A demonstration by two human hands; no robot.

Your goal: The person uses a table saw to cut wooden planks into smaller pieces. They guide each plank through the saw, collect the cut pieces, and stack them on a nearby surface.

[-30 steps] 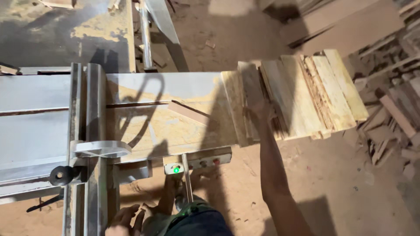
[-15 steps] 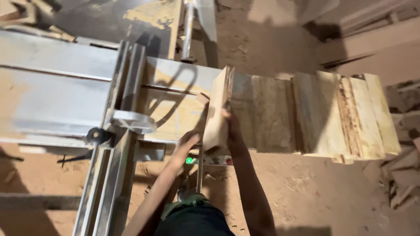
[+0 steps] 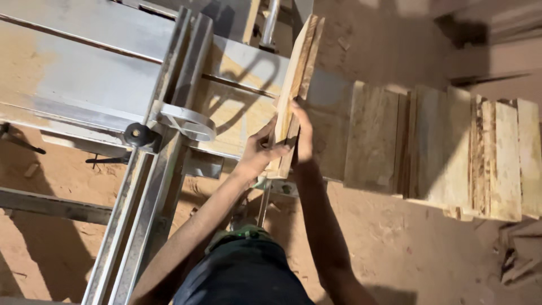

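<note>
Two thin pale wooden boards point(image 3: 298, 73) stand on edge together on the metal saw table point(image 3: 79, 85). My left hand point(image 3: 261, 151) presses against their left face near the front end. My right hand point(image 3: 302, 131) grips the right face at the same end, so both hands clamp the pair between them. To the right, several flat wooden boards point(image 3: 440, 152) lie side by side, overhanging the table's end.
A long metal fence rail point(image 3: 164, 141) with a black knob point(image 3: 138, 134) and a curved grey guard point(image 3: 189, 121) crosses the table to the left of my hands. Sawdust covers the floor point(image 3: 395, 243). Scrap wood point(image 3: 519, 265) lies at the lower right.
The pair of boards has been lifted off the flat stack, turned up on edge and moved left toward the fence. My left hand has joined the right on them.
</note>
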